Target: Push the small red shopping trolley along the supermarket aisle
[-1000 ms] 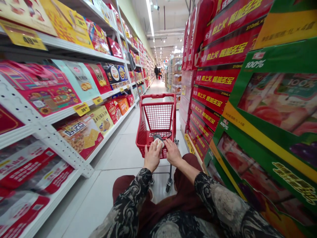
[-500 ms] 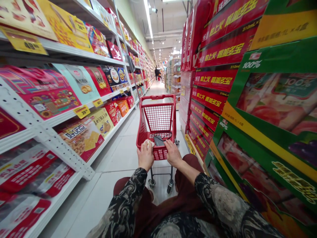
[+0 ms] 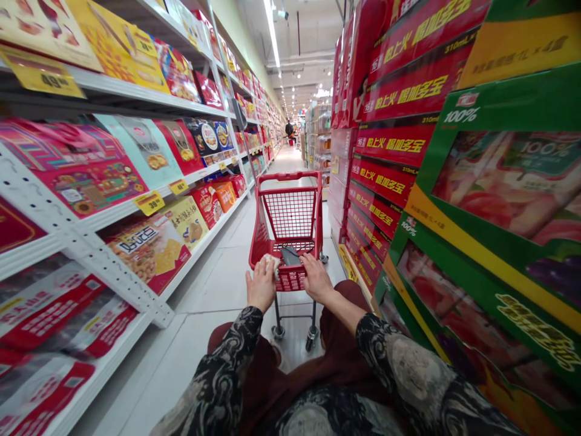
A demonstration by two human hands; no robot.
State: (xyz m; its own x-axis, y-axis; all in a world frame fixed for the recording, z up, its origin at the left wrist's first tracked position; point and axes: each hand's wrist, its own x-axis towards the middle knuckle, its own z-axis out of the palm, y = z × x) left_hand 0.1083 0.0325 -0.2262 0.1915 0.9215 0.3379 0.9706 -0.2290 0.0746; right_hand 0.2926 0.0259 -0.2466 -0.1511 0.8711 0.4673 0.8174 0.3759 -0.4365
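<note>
The cart (image 3: 290,282) stands in the aisle directly in front of the seated or crouched person, near side toward the body, between the knees. Its casters (image 3: 311,339) rest on the floor (image 3: 200,357).

Left hand (image 3: 262,283): fingers curved over the left end of the cart's near edge, gripping a white cloth (image 3: 276,264) against it. Right hand (image 3: 316,277): fingers curled over the right end of the same edge; no cloth shows there. Firmness of grip cannot be told.

Progress: cloth contact is at the left end only. The middle of the near edge, between the hands, is uncovered; the right end is under the right hand. The surface shows no mark separating wiped from unwiped sections, so the portion complete cannot be determined. The work appears to be underway, as the cloth is in hand.

Inside the cart, just behind the near edge: a dark item (image 3: 289,256), identity unclear. Left of the aisle: shelves (image 3: 122,213) of packaged goods. Right: stacked red cartons (image 3: 393,145) and green boxes (image 3: 494,108).
</note>
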